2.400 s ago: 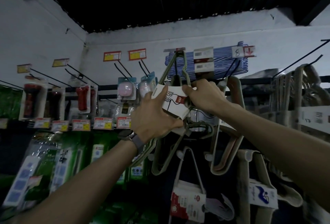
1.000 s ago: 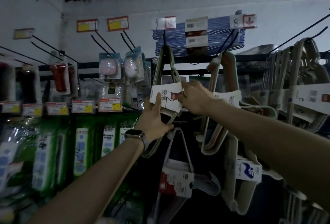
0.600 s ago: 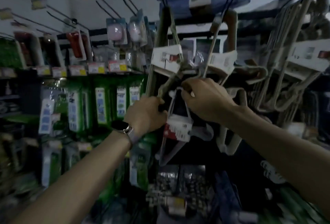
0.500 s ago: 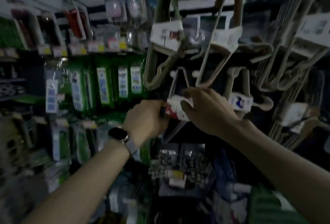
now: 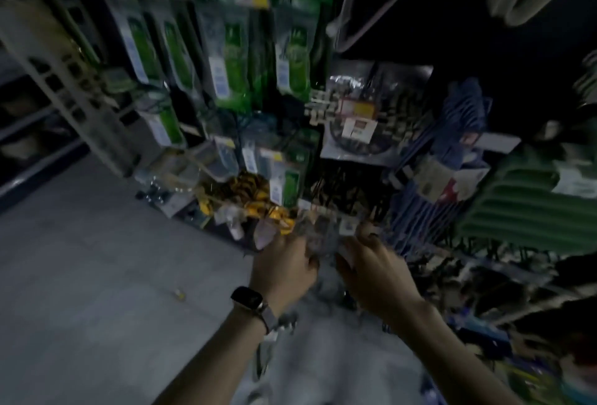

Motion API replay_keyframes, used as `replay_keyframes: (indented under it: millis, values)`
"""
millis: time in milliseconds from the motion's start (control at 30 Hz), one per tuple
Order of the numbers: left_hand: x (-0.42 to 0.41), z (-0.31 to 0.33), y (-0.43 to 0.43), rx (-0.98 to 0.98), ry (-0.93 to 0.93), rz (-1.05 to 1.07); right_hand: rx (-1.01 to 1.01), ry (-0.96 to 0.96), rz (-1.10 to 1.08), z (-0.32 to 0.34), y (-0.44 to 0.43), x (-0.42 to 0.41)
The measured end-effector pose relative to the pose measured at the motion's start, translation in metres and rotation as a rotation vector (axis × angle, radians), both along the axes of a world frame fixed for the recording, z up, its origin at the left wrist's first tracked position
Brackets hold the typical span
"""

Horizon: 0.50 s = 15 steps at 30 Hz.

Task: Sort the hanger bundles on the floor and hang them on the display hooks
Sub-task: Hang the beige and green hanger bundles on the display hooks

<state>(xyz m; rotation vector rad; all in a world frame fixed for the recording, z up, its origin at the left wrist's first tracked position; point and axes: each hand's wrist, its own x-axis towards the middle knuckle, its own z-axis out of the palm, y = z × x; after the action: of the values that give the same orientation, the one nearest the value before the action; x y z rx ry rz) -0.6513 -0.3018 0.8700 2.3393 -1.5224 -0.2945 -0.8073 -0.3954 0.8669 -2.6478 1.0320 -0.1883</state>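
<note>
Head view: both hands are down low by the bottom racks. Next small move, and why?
Probably grip the blue hanger bundle just past the right hand: it sits low and nearest. The left hand is alongside. Blur hides whether either hand already holds anything.

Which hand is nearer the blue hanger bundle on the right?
Right. The right hand is just below and left of the blue hanger bundle; the left hand, wearing the watch, is farther left, beyond the right hand.
</note>
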Motion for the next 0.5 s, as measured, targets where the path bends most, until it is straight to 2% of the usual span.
replay_keyframes:
  millis: [233,500]
  values:
    - [0.003,-0.11,0.067,0.287,0.141,0.087,0.308,0.213,0.036,-0.098,0.061,0.013]
    - [0.071,-0.194,0.119,0.488,0.226,0.114,0.48,0.393,-0.011,-0.167,0.112,0.073]
